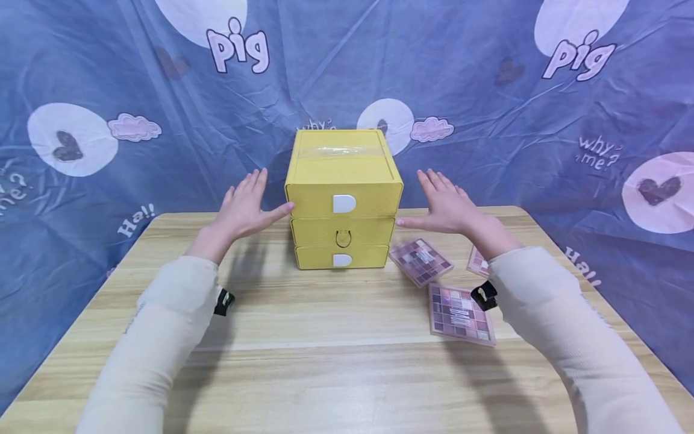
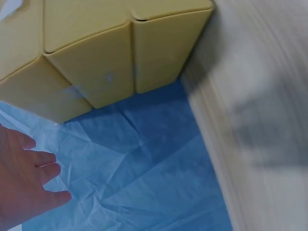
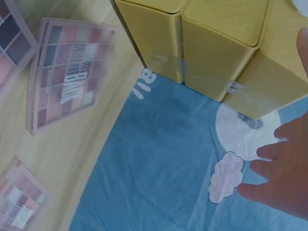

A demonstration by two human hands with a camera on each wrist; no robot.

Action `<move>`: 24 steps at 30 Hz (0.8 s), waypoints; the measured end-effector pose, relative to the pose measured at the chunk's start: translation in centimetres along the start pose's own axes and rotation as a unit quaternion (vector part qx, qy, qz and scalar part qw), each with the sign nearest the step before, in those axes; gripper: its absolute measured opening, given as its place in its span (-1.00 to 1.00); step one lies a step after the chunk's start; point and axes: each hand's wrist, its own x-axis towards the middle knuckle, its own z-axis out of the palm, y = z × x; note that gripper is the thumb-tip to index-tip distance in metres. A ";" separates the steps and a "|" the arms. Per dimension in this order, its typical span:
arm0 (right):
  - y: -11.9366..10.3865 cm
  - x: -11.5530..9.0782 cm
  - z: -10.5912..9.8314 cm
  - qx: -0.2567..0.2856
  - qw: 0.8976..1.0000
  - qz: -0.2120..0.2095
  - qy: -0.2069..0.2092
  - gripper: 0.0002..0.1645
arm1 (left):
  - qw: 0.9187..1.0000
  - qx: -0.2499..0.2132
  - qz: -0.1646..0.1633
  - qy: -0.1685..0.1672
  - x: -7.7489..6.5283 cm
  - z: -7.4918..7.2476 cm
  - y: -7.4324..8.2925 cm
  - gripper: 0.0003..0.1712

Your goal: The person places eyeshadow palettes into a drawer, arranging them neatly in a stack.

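A yellow three-tier drawer box stands at the back of the wooden table, with white tabs on its top and bottom drawers and a dark ring on the middle one. Clear tape runs across its top. My left hand, fingers spread, is at the box's left side, its thumb tip by the top drawer's edge. On the other side my right hand is spread too, thumb toward the box's right edge. Both palms are empty. In the wrist views, the left hand and right hand are beside the box's side walls.
Right of the box lie three pink eyeshadow palettes: one palette close to its corner, another palette nearer the front, a third palette partly hidden by my right forearm. A blue printed cloth hangs behind the table.
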 end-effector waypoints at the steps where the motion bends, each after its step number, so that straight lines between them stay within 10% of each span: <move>1: -0.1 -0.1 -0.2 -0.003 1.000 0.000 0.000 0.35 | 1.000 0.000 0.002 0.001 0.1 -0.2 0.1 0.16; 24: -3.7 -2.3 -4.1 -0.041 0.999 -0.016 -0.022 0.22 | 0.983 -0.170 0.007 0.063 2.4 -3.2 0.4 -0.09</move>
